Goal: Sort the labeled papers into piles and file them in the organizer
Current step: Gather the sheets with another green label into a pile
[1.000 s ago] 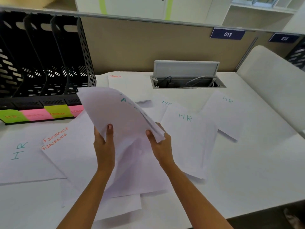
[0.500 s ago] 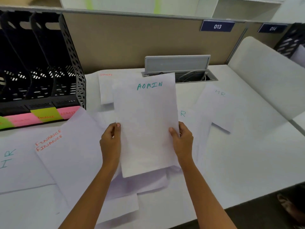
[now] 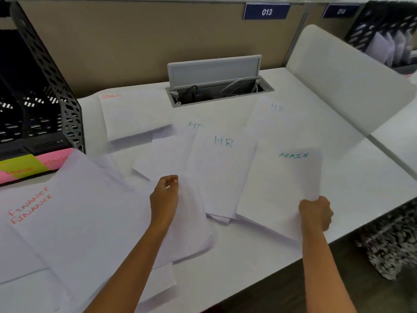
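Head view: a white paper sheet marked ADMIN in green [image 3: 282,190] is gripped at its near right corner by the right hand [image 3: 316,213], whose fingers are curled round the edge. The sheet's near end is lifted off the white desk [image 3: 352,177], and its left edge overlaps a white sheet marked HR in green [image 3: 222,172].

The left hand [image 3: 164,199] is positioned over the loose white sheets at the centre, with its fingers [image 3: 172,180] curled; whether a sheet is pinched cannot be told.

Two further HR sheets are laid beyond: one partly covered [image 3: 167,154], one [image 3: 277,118] near the open grey cable hatch [image 3: 214,71]. A white sheet marked SPORTS in red [image 3: 135,114] is laid at the far left, beside the black perforated organizer [image 3: 65,105]. Pink and yellow-green labels [image 3: 24,168] are fixed along the organizer's front. White sheets marked FINANCE in red [image 3: 85,213] are stacked just in front of it.
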Demonstrator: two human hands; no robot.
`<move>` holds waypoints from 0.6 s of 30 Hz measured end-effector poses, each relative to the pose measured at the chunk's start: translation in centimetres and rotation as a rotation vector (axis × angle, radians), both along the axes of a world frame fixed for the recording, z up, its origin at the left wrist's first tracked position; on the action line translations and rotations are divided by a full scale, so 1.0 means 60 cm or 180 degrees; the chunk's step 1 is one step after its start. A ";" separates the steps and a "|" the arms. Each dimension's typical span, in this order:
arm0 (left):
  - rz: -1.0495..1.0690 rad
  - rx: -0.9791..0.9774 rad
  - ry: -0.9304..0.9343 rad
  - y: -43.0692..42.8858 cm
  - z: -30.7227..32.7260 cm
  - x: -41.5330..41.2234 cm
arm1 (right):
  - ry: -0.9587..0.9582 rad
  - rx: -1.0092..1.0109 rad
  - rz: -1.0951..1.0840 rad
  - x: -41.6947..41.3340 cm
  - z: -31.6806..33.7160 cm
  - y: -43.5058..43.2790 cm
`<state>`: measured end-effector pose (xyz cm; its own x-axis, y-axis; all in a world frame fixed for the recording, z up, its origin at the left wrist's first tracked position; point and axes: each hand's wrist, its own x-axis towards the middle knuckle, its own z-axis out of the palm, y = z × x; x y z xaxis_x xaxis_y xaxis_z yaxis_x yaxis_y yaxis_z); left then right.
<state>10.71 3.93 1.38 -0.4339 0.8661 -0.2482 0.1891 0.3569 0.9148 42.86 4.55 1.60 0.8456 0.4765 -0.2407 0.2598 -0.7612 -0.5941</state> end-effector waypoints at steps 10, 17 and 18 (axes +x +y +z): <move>-0.0373 0.0049 0.0438 0.033 0.001 0.033 | -0.1455 0.0667 0.0757 -0.074 0.003 0.035; -0.0760 -0.0182 0.0728 0.078 -0.005 0.054 | -0.1039 0.0779 0.2661 -0.184 -0.037 0.064; -0.0818 -0.0186 0.0796 0.084 -0.007 0.059 | -0.1221 0.0520 0.2794 -0.189 -0.049 0.067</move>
